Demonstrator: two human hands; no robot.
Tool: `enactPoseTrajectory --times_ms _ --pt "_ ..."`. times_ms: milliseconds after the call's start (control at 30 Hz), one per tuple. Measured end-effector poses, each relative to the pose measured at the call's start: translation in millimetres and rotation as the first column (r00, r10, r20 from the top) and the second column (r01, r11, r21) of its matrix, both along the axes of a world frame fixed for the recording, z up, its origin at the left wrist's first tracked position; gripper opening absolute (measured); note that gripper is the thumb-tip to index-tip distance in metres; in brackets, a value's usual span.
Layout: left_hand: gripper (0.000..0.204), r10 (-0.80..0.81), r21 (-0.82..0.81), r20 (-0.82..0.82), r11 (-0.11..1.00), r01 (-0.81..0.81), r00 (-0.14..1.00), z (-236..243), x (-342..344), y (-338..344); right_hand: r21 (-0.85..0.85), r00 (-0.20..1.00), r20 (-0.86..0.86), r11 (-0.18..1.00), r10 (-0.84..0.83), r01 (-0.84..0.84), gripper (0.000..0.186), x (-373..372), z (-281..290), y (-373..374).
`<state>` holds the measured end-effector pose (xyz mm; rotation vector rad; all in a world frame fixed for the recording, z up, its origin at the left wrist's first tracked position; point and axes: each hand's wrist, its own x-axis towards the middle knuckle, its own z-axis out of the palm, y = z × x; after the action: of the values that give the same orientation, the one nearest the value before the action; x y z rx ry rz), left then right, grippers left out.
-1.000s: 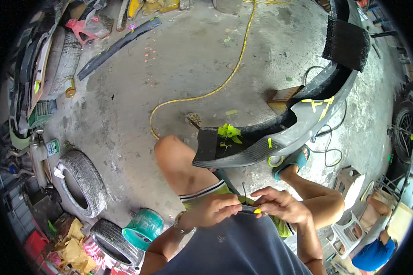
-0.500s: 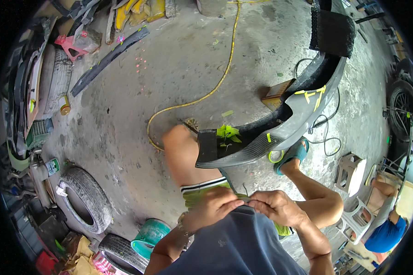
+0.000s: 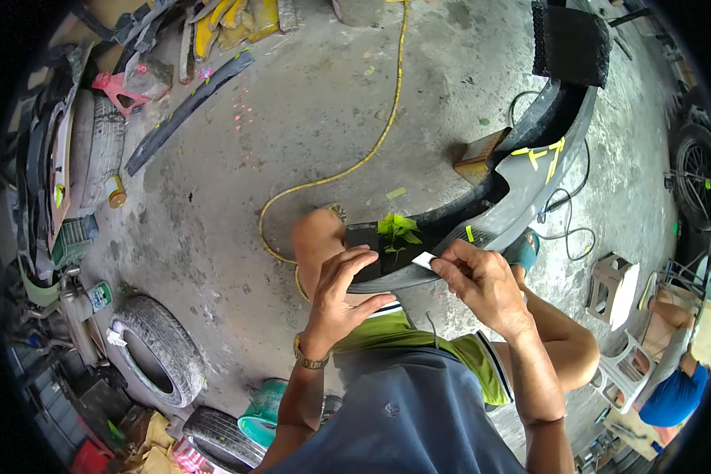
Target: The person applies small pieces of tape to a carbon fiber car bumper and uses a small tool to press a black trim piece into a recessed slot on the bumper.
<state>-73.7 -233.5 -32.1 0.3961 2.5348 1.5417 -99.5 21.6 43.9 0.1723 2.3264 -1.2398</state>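
Observation:
My right hand (image 3: 479, 278) pinches a small flat white piece (image 3: 423, 260) between thumb and fingers, over the near edge of a long, curved dark car bumper (image 3: 450, 231). Open, thumb and fingers apart, my left hand (image 3: 340, 296) hovers by the bumper's near left end. There is a wristwatch (image 3: 312, 357) on my left wrist. Inside that end of the bumper lie crumpled yellow-green pieces (image 3: 399, 229). Yellow tape strips (image 3: 536, 160) are stuck on the bumper's outer face farther along. My knees are bent on either side of its near end.
A yellow hose (image 3: 347, 170) winds over the floor, and a dark cable (image 3: 570, 229) loops right of the bumper. A box (image 3: 480, 156) stands against the bumper. Tyres (image 3: 159, 347) and a teal bucket (image 3: 265, 415) lie left; plastic stools (image 3: 613, 291) and another person (image 3: 675, 395) are at right.
Both hands have moved forward from my shirt's hem to the bumper and come apart. My left hand has opened. The white piece now shows in my right hand.

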Motion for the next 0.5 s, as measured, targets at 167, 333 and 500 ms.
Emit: enactPoseTrajectory --times_ms 167,333,500 --pt "0.057 -0.027 0.084 0.009 0.996 0.026 1.0 -0.8 -1.1 3.6 0.058 1.0 -0.02 0.998 0.001 0.0 0.02 0.1 -1.6 -2.9" --pt "0.055 0.02 0.147 0.008 0.989 -0.021 1.0 -1.2 -0.9 7.9 -0.053 0.998 -0.046 0.998 -0.042 0.04 0.018 5.2 -7.6 -1.7" --pt "0.052 0.046 0.199 0.029 0.979 -0.051 0.999 -5.1 2.6 12.8 -0.004 0.999 -0.037 1.0 0.024 -0.024 0.018 3.9 -0.2 -2.1"
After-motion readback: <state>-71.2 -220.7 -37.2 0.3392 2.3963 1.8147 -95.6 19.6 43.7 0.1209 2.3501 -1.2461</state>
